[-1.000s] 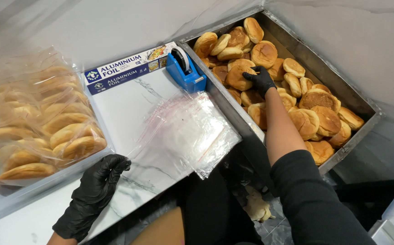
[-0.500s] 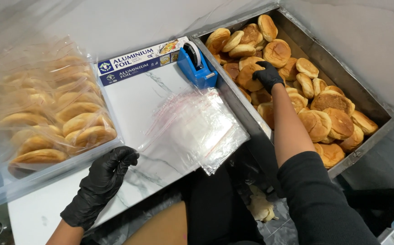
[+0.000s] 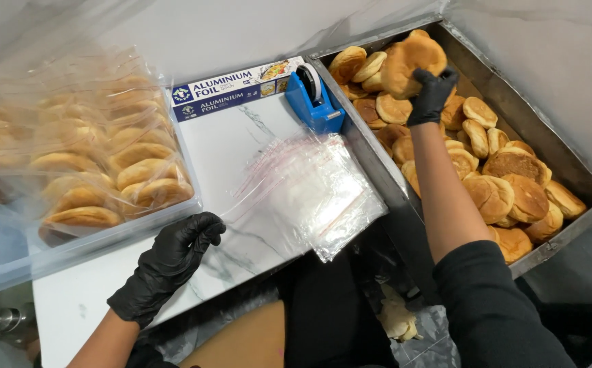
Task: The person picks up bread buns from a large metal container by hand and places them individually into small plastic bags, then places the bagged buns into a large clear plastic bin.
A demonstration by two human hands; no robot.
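My right hand (image 3: 431, 95), in a black glove, grips a golden bun (image 3: 412, 63) and holds it raised above the metal tray (image 3: 568, 163), which is full of several loose buns. My left hand (image 3: 173, 262), also black-gloved, pinches the near corner of a clear plastic bag (image 3: 255, 197) and lifts it off the stack of clear bags (image 3: 330, 197) lying on the white marble board (image 3: 221, 143).
A clear plastic bin (image 3: 9, 266) at the left holds several bagged buns (image 3: 118, 177). A long foil box (image 3: 234, 87) lies at the board's far edge. A blue tape dispenser (image 3: 315, 101) stands beside the metal tray.
My right hand closed on a bun in the tray and lifted it. My left hand moved up to the bag stack and took hold of a bag's corner.
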